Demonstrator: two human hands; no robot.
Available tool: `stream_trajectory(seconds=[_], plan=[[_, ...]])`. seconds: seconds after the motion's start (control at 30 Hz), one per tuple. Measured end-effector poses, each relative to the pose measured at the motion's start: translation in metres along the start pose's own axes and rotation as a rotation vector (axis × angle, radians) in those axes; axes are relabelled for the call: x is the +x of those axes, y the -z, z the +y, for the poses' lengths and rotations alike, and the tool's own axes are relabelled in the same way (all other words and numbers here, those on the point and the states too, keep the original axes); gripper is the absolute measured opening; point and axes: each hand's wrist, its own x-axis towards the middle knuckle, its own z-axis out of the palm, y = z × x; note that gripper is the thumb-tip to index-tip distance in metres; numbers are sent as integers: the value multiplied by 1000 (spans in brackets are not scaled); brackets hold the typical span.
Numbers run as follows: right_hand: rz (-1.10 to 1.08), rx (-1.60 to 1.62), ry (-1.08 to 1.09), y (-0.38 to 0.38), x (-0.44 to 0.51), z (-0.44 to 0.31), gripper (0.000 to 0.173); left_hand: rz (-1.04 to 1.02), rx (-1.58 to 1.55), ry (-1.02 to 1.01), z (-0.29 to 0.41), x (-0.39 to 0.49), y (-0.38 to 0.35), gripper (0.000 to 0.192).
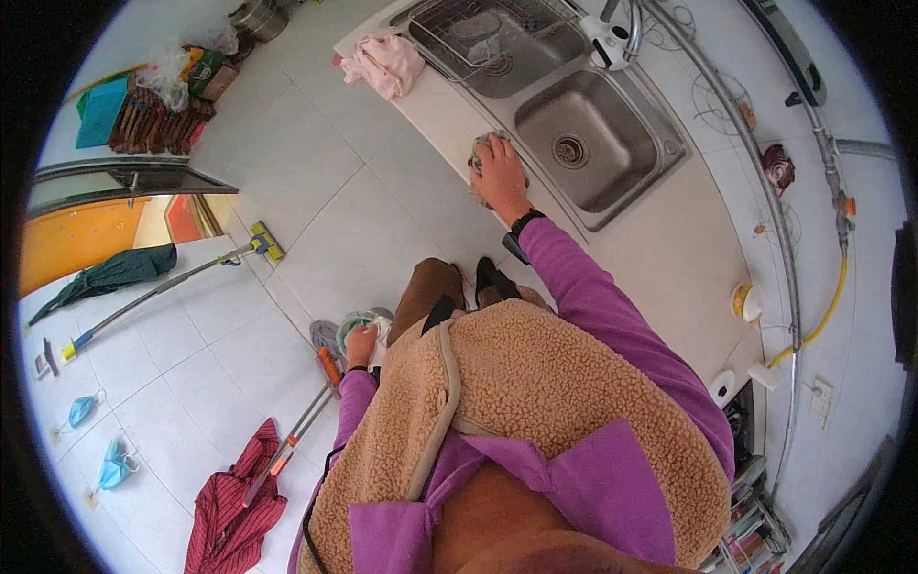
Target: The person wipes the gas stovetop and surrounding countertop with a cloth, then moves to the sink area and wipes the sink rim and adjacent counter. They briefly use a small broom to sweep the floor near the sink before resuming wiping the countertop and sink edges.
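Note:
My right hand (pixel 500 176) presses a crumpled, patterned grey-brown cloth (pixel 479 152) onto the white countertop (pixel 448 122), along its front edge beside the double steel sink. Low at my left side, my left hand (pixel 362 344) has its fingers closed on a white cloth (pixel 380 331), which hangs by a greenish bucket (pixel 351 323); part of that cloth is hidden by my clothing. A pink cloth (pixel 387 64) lies bunched on the counter farther along, near the sink's wire rack (pixel 459 36).
The right basin (pixel 588 136) lies beside my right hand, with the faucet (pixel 609 39) behind it. A flat mop (pixel 267 242) and an orange-and-grey mop (pixel 330 367) stand at the left. A red striped cloth (pixel 237 495) hangs at the lower left wall.

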Motion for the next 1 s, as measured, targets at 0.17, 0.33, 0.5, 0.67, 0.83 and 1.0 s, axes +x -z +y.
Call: stream_trajectory(seconds=[0.17, 0.33, 0.5, 0.67, 0.83, 1.0], plan=[[1, 20, 19, -11, 29, -3, 51, 78, 56, -26, 44, 0, 31, 44], [16, -13, 26, -26, 56, -10, 51, 254, 31, -220, 147, 53, 103, 42], [-22, 28, 6, -37, 81, -19, 53, 414, -4, -537, 298, 126, 178, 55], [-14, 8, -18, -40, 90, -25, 56, 451, -15, -746, 438, 169, 218, 86], [-78, -28, -74, -41, 96, -30, 58, 452, 74, -837, 513, 216, 215, 104], [-46, -51, -121, -47, 110, -43, 56, 458, 170, -862, 526, 250, 194, 82]])
